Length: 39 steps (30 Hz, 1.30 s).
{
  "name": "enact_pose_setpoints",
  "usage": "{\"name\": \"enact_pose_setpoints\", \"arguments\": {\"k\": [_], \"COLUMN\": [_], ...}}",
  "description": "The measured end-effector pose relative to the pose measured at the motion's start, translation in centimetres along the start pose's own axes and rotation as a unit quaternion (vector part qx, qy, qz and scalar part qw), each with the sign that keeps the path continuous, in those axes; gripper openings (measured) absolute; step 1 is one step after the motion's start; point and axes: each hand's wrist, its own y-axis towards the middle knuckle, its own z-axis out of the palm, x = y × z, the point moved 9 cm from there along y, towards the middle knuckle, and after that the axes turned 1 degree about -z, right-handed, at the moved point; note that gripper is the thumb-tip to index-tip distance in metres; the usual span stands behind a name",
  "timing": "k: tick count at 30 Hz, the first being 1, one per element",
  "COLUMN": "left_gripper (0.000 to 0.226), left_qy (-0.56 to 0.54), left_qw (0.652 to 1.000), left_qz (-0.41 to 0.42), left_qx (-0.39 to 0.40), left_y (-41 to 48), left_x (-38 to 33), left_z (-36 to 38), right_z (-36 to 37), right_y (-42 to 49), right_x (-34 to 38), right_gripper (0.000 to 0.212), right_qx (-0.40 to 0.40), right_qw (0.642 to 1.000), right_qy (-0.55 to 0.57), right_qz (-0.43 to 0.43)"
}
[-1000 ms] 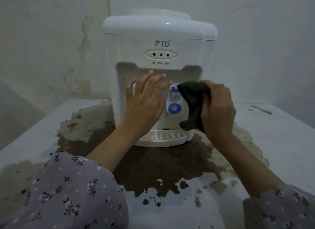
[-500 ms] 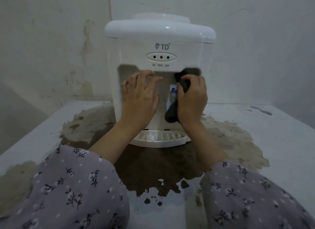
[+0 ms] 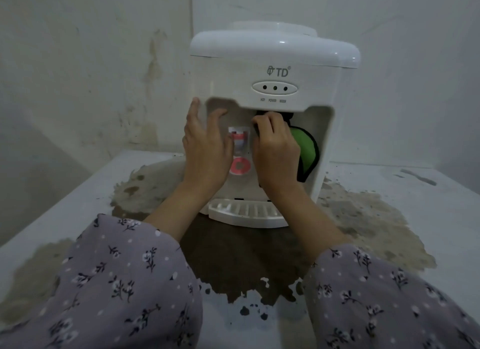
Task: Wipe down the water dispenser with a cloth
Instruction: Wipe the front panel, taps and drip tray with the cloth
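A white tabletop water dispenser [image 3: 275,62] stands on a stained table, its front facing me. My right hand [image 3: 275,146] grips a dark cloth with a green face [image 3: 305,151] and holds it high inside the tap recess, under the indicator panel. My left hand [image 3: 205,143] lies flat with spread fingers on the left edge of the recess, thumb on the outer wall. Between the hands shows the red tap [image 3: 240,151]. The blue tap is hidden behind my right hand and the cloth.
The white drip tray [image 3: 244,213] juts out below the recess. A large brown stain [image 3: 233,257] covers the table [image 3: 428,205] in front of and around the dispenser. Worn walls stand close behind and to the left.
My right hand has carried the cloth from the right of the blue tap up to the top of the recess. My left hand slid left, uncovering the red tap. The view shifted left.
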Motion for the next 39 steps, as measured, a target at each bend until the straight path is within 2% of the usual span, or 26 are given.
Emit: {"name": "enact_pose_setpoints", "arguments": {"k": [7,17,22,26,28,34,39], "left_gripper": [0.046,0.056,0.053,0.062,0.059,0.053,0.053], "left_qy": [0.012,-0.008,-0.054,-0.080,-0.086,-0.069,0.011], "left_qw": [1.000,1.000,0.998,0.997,0.996,0.997,0.999], "left_qz": [0.017,0.009,0.011,0.006,0.012,0.043,0.034], "left_qx": [-0.015,-0.021,-0.021,-0.019,-0.016,0.012,0.024], "left_y": [-0.3,-0.4,-0.2,-0.1,-0.2,-0.8,-1.9], "left_x": [1.1,2.2,2.7,3.1,3.2,3.5,3.9], "left_z": [-0.3,0.1,-0.7,-1.2,-1.2,-0.5,-0.4], "right_z": [1.8,2.7,3.2,3.8,4.3,4.7,5.7], "right_y": [0.0,0.7,2.0,2.2,1.8,1.1,0.7], "right_x": [1.9,4.5,5.9,6.5,6.8,7.3,7.7], "right_gripper": [0.008,0.014,0.021,0.013,0.009,0.025,0.028], "right_qx": [0.014,0.031,0.019,-0.005,0.004,0.025,0.106], "right_qw": [0.998,0.992,0.993,0.994,0.990,0.974,0.969], "right_qy": [0.060,0.036,0.065,0.036,0.025,0.003,0.003], "right_qz": [0.003,-0.118,-0.094,-0.104,-0.136,-0.225,-0.225]}}
